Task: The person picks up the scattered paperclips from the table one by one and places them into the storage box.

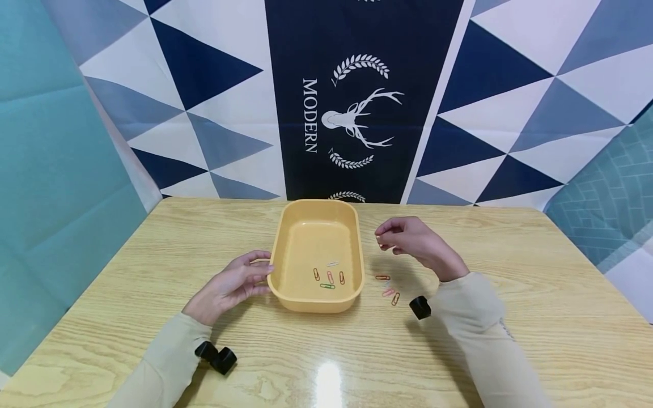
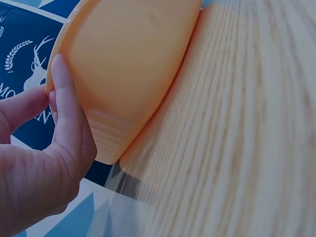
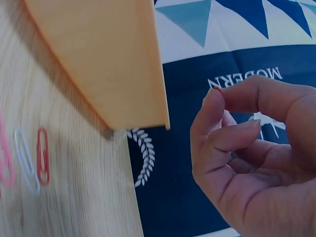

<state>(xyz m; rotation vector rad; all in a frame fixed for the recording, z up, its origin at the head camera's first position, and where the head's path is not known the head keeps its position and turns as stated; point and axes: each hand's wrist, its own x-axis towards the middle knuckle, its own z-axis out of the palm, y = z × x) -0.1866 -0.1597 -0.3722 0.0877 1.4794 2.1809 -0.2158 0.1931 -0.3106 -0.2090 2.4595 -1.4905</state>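
– what has the right grip (image 1: 418, 243) got?

– its fingertips pinch a small red piece (image 3: 217, 89). i take it for a paper clip, though most of it is hidden. from here i see it held above the bench (image 1: 535, 272), to the right of the tray (image 1: 317, 306) and apart from it.

– and the left grip (image 1: 232, 286)?

– grasping the tray's left rim near its close end, thumb on one side, a finger against the outer wall.

– how will the clip handle?

– i'd expect next to no weight, springy wire, slick but hardly fragile. i'd pinch it lightly by one rounded end; a hard squeeze might flick it away. the tray looks light and fairly stiff, so i'd use the rim and not push hard.

– room?

– plenty of bare bench right of the right grip. the tray's right wall stands between that grip and the tray floor, so i'd clear the rim from above. its far end sits close to the bench's back edge, so no shoving that way. four loose clips (image 1: 389, 293) lie beside the near right wall; five inner clips (image 1: 327, 286) lie toward the near end.
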